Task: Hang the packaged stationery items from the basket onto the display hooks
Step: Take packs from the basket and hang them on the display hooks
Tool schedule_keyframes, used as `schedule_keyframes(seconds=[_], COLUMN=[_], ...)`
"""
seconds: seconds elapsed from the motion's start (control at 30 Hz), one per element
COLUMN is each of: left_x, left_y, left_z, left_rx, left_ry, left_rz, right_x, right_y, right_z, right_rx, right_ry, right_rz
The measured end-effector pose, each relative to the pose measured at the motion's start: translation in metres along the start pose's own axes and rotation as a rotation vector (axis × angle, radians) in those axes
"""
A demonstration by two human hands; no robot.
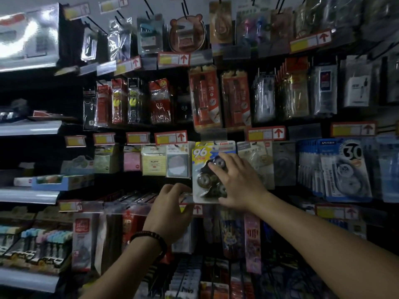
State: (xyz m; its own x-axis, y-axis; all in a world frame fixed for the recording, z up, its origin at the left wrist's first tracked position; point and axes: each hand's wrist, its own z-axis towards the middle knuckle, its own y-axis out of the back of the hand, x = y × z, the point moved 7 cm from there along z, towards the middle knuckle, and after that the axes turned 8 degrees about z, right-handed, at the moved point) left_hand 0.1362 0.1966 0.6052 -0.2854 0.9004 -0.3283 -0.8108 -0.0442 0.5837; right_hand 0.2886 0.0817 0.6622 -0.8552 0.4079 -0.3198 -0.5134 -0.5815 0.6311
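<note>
On blister pack (207, 169) front, right hand (239, 182) is laid, fingers spread. Left of pack, clear tag holder (187, 196) is pinched by left hand (170, 203). Hanging judged underway; seating on hook needed next.

Both bare forearms reach up and forward. Left hand (170, 205): back to camera, fingers curled forward, tips hidden, grip unclear. Beaded bracelet (151, 237) on its wrist. Right hand (237, 182) sits higher, fingers spread and fairly straight, pressed flat on a blister pack (200, 154).
</note>
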Motion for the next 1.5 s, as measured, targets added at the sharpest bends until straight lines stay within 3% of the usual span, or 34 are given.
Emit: schedule_keyframes(seconds=[0.7,0.97,1.27,1.37,1.5], left_x=[0.020,0.019,0.040,0.055,0.082], left_y=[-0.035,-0.055,-0.116,-0.149,-0.198], left_z=[-0.032,-0.071,-0.200,-0.274,-0.388], left_rx=[0.174,0.320,0.549,0.670,0.933], left_ry=[-0.010,-0.041,0.006,0.046,0.126], left_rz=[0.063,0.112,0.187,0.228,0.287], right_x=[-0.005,0.001,0.078,0.116,0.158], right_y=[-0.019,-0.012,-0.063,-0.111,-0.193], right_z=[0.028,0.014,-0.127,-0.198,-0.308], right_rx=[0.133,0.135,0.011,0.111,0.391], right_ry=[-0.135,-0.138,0.079,0.135,0.098], right_rz=[-0.098,0.023,0.355,0.416,0.511])
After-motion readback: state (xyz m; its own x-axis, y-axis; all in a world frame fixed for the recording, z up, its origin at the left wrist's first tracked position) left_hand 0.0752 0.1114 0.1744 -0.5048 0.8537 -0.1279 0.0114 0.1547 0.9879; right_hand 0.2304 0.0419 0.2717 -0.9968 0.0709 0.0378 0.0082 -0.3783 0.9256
